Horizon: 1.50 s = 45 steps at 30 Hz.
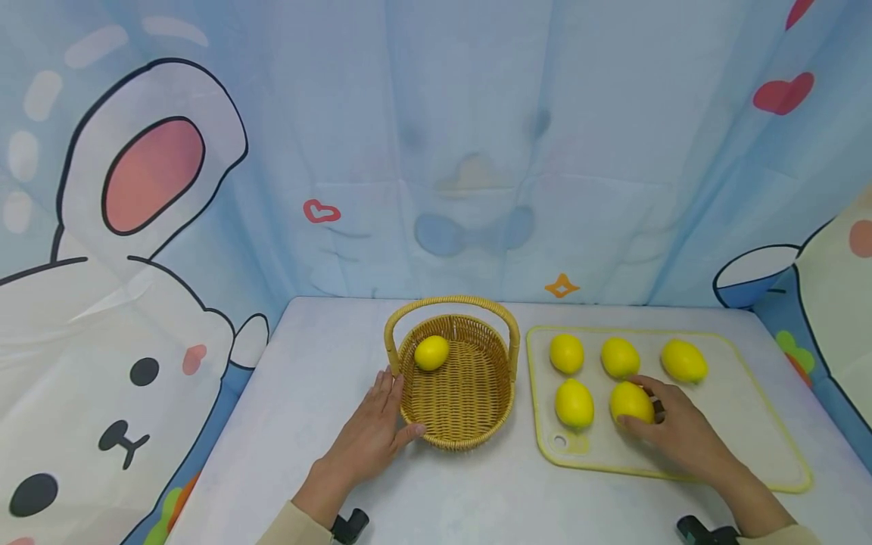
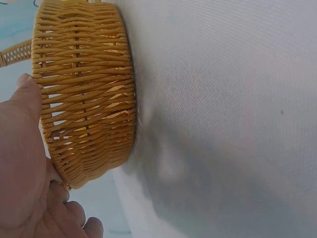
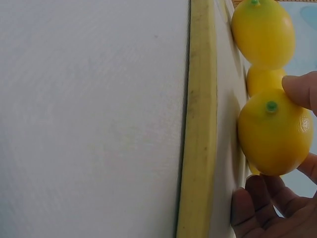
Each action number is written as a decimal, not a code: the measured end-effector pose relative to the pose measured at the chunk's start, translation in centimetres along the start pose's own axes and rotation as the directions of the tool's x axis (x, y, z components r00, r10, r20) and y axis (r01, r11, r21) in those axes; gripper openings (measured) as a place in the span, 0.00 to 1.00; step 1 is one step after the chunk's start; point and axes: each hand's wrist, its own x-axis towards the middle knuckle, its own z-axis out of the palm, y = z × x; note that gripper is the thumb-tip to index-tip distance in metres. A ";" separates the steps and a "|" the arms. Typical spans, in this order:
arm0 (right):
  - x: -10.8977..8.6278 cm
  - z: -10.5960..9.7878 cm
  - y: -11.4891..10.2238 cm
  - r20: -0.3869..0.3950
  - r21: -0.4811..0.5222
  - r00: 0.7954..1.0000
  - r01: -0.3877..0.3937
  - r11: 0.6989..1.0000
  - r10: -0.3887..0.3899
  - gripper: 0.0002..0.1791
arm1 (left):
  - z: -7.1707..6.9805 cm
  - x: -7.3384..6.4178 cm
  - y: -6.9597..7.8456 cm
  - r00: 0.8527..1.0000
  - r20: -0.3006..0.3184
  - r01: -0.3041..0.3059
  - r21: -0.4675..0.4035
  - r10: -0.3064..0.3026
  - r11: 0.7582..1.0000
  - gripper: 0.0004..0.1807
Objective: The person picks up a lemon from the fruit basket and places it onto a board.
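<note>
A round wicker basket (image 1: 470,401) with an arched handle stands on the table, and one yellow lemon (image 1: 431,353) lies inside it at the back left. My left hand (image 1: 371,435) rests against the basket's left side, its fingers extended along the wall and its thumb at the front rim. On the right, a cream cutting board (image 1: 736,446) with a yellow-green edge bears several lemons. My right hand (image 1: 688,431) holds the front-row lemon (image 1: 628,403) between thumb and fingers. In the right wrist view this lemon (image 3: 275,134) shows a green stem tip, close to the board surface.
Another lemon (image 1: 574,403) sits left of the held one. Behind them lie a left lemon (image 1: 567,353), a middle lemon (image 1: 620,357) and a right lemon (image 1: 684,360). A blue cartoon curtain (image 1: 470,151) hangs behind the white table (image 1: 327,341).
</note>
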 end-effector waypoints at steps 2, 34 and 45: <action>-0.1 0.0 0.0 0.001 -0.001 1.000 0.001 1.000 -0.001 0.47 | 0.0 0.0 0.0 1.000 -0.001 -0.001 -0.002 0.001 1.000 0.51; -0.3 0.3 0.1 -0.043 -0.017 0.998 0.034 0.999 -0.035 0.47 | -0.1 0.0 0.0 1.000 0.009 -0.001 -0.009 0.001 1.000 0.53; -0.3 -0.2 0.3 -0.029 0.008 0.999 0.026 1.000 -0.026 0.48 | 0.0 0.0 0.0 1.000 0.003 0.000 -0.023 0.000 1.000 0.51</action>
